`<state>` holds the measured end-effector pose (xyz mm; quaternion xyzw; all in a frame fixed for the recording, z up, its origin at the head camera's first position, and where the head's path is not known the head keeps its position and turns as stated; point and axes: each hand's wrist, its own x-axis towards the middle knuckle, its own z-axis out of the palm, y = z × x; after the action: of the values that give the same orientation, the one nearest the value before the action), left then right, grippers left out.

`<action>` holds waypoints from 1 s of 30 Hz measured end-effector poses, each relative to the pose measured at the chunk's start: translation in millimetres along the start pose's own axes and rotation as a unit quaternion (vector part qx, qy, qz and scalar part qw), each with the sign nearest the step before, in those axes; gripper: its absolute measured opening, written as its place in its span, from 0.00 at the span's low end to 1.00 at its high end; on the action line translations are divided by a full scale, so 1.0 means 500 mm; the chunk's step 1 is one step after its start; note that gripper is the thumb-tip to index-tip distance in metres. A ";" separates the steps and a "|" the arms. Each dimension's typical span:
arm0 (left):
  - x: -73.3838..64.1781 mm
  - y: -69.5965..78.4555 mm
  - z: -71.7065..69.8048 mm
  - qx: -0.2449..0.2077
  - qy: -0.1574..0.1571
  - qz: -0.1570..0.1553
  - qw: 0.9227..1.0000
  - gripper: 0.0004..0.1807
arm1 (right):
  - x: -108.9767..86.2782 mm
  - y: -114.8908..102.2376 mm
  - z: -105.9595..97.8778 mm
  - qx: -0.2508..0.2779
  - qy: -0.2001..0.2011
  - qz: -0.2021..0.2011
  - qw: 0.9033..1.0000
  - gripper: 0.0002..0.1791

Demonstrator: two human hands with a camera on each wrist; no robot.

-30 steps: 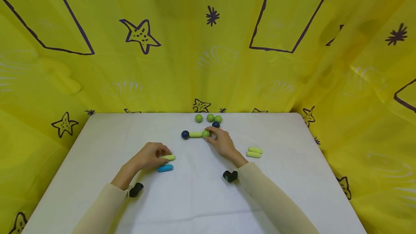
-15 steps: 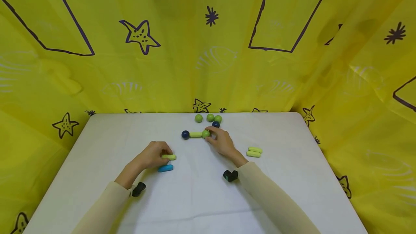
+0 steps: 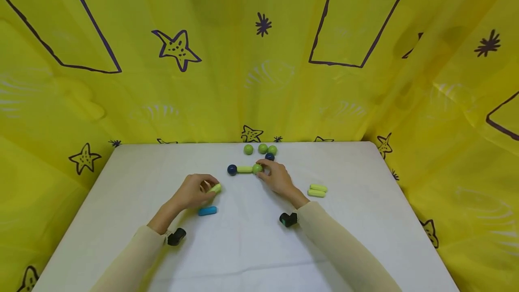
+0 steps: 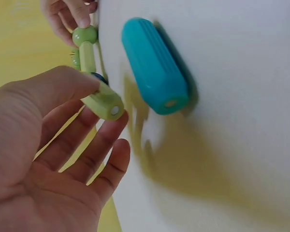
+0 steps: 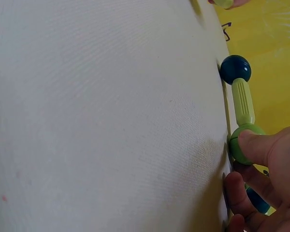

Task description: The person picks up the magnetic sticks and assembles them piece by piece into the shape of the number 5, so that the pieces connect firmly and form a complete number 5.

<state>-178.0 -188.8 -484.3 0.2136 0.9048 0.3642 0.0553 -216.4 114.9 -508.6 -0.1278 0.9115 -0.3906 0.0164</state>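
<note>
A: Yellow starfish-print curtain (image 3: 227,84) behind a white tabletop (image 3: 251,242) on my remote feed lol. What's the left hand (image 3: 196,191) got?

B: Pale lime rod (image 4: 105,103), whitish disc (image 4: 114,110) in its end, tilted, pinched thumb-to-fingers just beyond the bright blue rod (image 3: 207,211). Outer fingers loosely curved.

A: And the right hand (image 3: 277,178)?

B: I've got it pinching a glossy green ball (image 3: 257,169); a second lime rod (image 3: 244,170) runs from that to a navy ball (image 3: 232,170), ahead and rightward of the left hand.
</note>
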 end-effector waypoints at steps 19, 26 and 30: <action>0.037 0.036 0.040 -0.224 0.099 -0.184 0.952 0.15 | -0.008 0.009 -0.001 0.015 0.016 -0.019 1.000 0.20; 0.051 0.042 0.057 -0.234 0.110 -0.216 0.941 0.14 | -0.008 0.011 -0.002 0.017 0.016 -0.019 1.000 0.20; 0.058 0.047 0.064 -0.233 0.120 -0.232 0.937 0.14 | -0.008 0.010 -0.003 0.020 0.013 -0.018 1.000 0.20</action>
<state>-187.9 -140.6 -489.9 -0.0666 0.8188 0.5649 0.0776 -214.0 120.3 -511.6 -0.1390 0.9010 -0.4110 0.0004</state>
